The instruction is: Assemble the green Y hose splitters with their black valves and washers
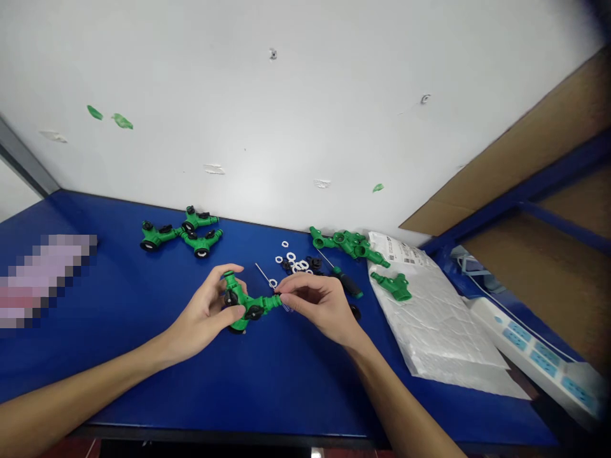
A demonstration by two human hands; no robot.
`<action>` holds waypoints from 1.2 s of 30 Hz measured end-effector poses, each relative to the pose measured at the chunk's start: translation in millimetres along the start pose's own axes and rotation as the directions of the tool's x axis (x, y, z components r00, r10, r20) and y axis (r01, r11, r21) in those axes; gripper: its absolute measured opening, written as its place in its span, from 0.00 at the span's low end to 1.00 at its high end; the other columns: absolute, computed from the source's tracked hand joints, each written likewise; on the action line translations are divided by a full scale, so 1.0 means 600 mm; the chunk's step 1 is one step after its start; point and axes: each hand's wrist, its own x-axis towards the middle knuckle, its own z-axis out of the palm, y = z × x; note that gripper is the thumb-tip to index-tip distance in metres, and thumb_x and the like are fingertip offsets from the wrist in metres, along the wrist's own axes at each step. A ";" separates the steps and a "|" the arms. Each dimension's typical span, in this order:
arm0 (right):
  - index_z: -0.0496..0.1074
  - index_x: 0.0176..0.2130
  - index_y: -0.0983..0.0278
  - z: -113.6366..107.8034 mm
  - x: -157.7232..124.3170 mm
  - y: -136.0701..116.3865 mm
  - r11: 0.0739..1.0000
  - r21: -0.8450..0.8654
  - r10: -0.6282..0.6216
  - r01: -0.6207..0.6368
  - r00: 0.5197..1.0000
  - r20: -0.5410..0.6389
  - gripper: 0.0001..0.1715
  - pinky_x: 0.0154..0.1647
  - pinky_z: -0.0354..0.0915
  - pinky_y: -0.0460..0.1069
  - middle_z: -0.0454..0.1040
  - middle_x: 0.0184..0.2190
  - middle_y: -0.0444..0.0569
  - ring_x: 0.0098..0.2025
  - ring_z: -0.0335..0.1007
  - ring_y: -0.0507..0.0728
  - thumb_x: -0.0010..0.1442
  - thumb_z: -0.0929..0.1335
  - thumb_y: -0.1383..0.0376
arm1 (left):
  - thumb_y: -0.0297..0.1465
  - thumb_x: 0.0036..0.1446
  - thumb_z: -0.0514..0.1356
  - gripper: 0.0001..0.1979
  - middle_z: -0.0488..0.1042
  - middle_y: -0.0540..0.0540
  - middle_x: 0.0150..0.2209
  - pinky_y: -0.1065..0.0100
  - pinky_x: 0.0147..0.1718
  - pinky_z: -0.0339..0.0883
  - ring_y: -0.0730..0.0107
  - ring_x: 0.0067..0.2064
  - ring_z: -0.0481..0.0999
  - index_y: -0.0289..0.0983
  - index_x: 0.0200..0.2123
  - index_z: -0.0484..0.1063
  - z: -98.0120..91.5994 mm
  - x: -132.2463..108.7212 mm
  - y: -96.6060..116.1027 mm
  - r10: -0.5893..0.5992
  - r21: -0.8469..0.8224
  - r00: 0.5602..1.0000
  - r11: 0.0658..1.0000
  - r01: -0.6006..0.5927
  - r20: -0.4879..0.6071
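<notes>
My left hand (210, 312) is closed around a green plastic Y-shaped hose splitter (245, 304) with black valve levers, held above the blue table. At the tip of its right-hand outlet, the thumb and fingers of my right hand (317, 305) are pinched together. A small dark bit shows by those fingertips; what they hold is mostly hidden. Just beyond, a thin metal shaft (264, 275) points away to the upper left, its other end hidden behind my right hand. White ring washers (300, 266) and small black parts (314, 262) lie loose past my right hand.
Several green splitter bodies (351, 243) lie at the back right, beside a dark-handled screwdriver (348, 282). Another green body (394, 286) rests on a white bubble-wrap package (436, 324). A power strip (529, 350) runs along the right. Splitters with black levers (200, 238) sit back left.
</notes>
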 end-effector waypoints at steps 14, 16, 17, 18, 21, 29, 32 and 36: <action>0.77 0.36 0.62 0.015 -0.009 -0.007 0.994 -0.055 -0.086 0.093 0.990 0.115 0.05 0.41 0.72 0.51 0.76 0.37 0.50 0.39 0.74 0.55 0.56 0.74 0.65 | 0.38 0.54 0.65 0.22 0.62 0.51 0.37 0.58 0.31 0.80 0.69 0.35 0.70 0.43 0.47 0.58 0.014 -0.001 -0.002 -0.048 -0.037 0.998 0.998 0.046 -0.049; 0.78 0.36 0.62 0.018 -0.010 -0.002 0.993 -0.083 -0.075 0.080 0.995 0.067 0.07 0.40 0.73 0.51 0.76 0.36 0.50 0.38 0.74 0.55 0.55 0.75 0.63 | 0.38 0.54 0.65 0.21 0.62 0.52 0.37 0.58 0.32 0.80 0.70 0.35 0.70 0.43 0.46 0.58 0.015 0.000 -0.005 -0.033 -0.052 0.997 0.998 0.029 -0.069; 0.78 0.36 0.62 0.020 -0.010 0.001 0.994 -0.081 -0.066 0.068 0.997 0.033 0.09 0.38 0.73 0.50 0.76 0.35 0.50 0.36 0.74 0.55 0.54 0.75 0.62 | 0.38 0.54 0.65 0.21 0.62 0.52 0.37 0.58 0.33 0.80 0.70 0.36 0.70 0.43 0.45 0.59 0.015 0.001 -0.006 -0.015 -0.054 0.997 0.998 0.011 -0.081; 0.78 0.36 0.62 0.022 -0.010 0.003 0.996 -0.071 -0.058 0.058 0.998 0.002 0.11 0.36 0.73 0.50 0.76 0.34 0.49 0.34 0.74 0.54 0.53 0.76 0.60 | 0.38 0.54 0.65 0.20 0.62 0.52 0.38 0.59 0.34 0.80 0.70 0.36 0.69 0.43 0.45 0.59 0.015 0.001 -0.008 0.004 -0.052 0.996 0.999 -0.009 -0.088; 0.77 0.34 0.62 0.026 -0.010 0.007 0.997 -0.050 -0.053 0.051 0.998 -0.042 0.13 0.33 0.74 0.50 0.75 0.30 0.48 0.30 0.73 0.54 0.52 0.76 0.57 | 0.38 0.57 0.63 0.18 0.62 0.50 0.41 0.59 0.34 0.79 0.69 0.38 0.70 0.43 0.47 0.59 0.014 0.000 -0.012 0.041 -0.016 0.996 0.999 -0.043 -0.083; 0.76 0.36 0.61 0.038 -0.013 0.013 0.993 -0.074 -0.099 0.093 0.992 -0.083 0.10 0.34 0.73 0.49 0.73 0.32 0.47 0.31 0.72 0.53 0.54 0.75 0.61 | 0.36 0.52 0.67 0.26 0.63 0.37 0.60 0.39 0.60 0.49 0.40 0.64 0.56 0.42 0.54 0.67 0.002 -0.019 -0.002 0.609 0.809 0.788 0.415 -0.417 0.094; 0.76 0.37 0.61 0.047 -0.015 0.015 0.991 -0.071 -0.112 0.109 0.993 -0.038 0.09 0.35 0.73 0.49 0.73 0.32 0.47 0.31 0.72 0.53 0.55 0.75 0.61 | 0.33 0.55 0.65 0.21 0.77 0.41 0.48 0.40 0.60 0.45 0.47 0.56 0.69 0.42 0.53 0.69 0.005 -0.019 0.001 0.598 0.841 0.753 0.231 -0.489 0.274; 0.77 0.39 0.60 0.054 -0.017 0.014 0.981 -0.073 -0.178 0.179 0.984 0.025 0.10 0.36 0.73 0.50 0.74 0.33 0.48 0.32 0.72 0.53 0.56 0.75 0.62 | 0.29 0.61 0.58 0.12 0.81 0.45 0.40 0.47 0.58 0.51 0.60 0.41 0.78 0.41 0.49 0.72 0.007 -0.015 -0.006 0.525 0.829 0.794 0.264 -0.493 0.305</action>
